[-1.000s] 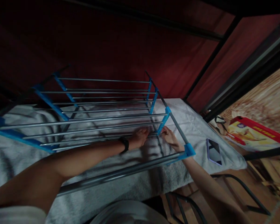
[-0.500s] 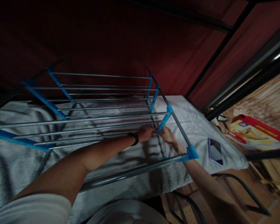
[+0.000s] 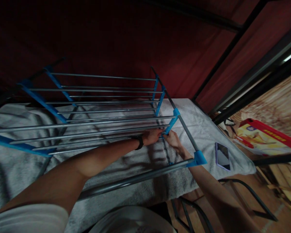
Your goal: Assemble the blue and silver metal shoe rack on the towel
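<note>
A rack of grey metal tubes (image 3: 97, 122) with blue plastic brackets lies over a grey towel-like cloth (image 3: 140, 181). At the nearer right bracket (image 3: 172, 123), both hands meet at its lower end. My left hand (image 3: 152, 136), with a dark band on the wrist, is closed around the end of a metal tube there. Opposite it, on the outer side, my right hand (image 3: 174, 140) pinches the bracket's lower end. The fingertips partly hide the joint between tube and bracket. A thicker front bar (image 3: 140, 177) ends in a blue corner piece (image 3: 199, 158) above my right forearm.
A phone in a purple case (image 3: 222, 156) lies on the cloth to the right. Beyond the table edge are a red and yellow box (image 3: 266, 137) and a black metal chair frame (image 3: 251, 194). A dark red wall (image 3: 106, 38) rises behind the rack.
The view has shifted slightly. Both hands stay at the same bracket end, with only small finger movements; the rack keeps nearly the same place.
</note>
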The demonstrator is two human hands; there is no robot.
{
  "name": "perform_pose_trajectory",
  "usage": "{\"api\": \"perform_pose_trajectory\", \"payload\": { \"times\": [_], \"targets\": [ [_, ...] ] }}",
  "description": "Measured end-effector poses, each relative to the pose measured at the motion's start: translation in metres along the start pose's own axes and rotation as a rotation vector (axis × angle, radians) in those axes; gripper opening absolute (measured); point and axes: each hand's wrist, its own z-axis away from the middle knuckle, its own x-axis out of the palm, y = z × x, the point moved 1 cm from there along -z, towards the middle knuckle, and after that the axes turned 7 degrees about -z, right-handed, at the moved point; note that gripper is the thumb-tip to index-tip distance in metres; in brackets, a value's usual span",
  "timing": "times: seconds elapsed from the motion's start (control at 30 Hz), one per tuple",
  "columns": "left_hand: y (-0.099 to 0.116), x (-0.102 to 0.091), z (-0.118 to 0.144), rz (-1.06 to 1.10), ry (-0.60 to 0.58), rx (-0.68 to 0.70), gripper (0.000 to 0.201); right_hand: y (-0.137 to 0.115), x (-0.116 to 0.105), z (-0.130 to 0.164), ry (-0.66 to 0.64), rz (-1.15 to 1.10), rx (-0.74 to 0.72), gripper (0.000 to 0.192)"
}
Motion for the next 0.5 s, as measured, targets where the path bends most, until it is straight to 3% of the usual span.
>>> {"api": "perform_pose_trajectory", "payload": {
  "times": [0.5],
  "targets": [
    [0.007,-0.014,-0.002,0.116,-0.084,-0.045,0.037,0.01,0.003,-0.003,0.003,0.023,0.031,0.022]
  ]
}}
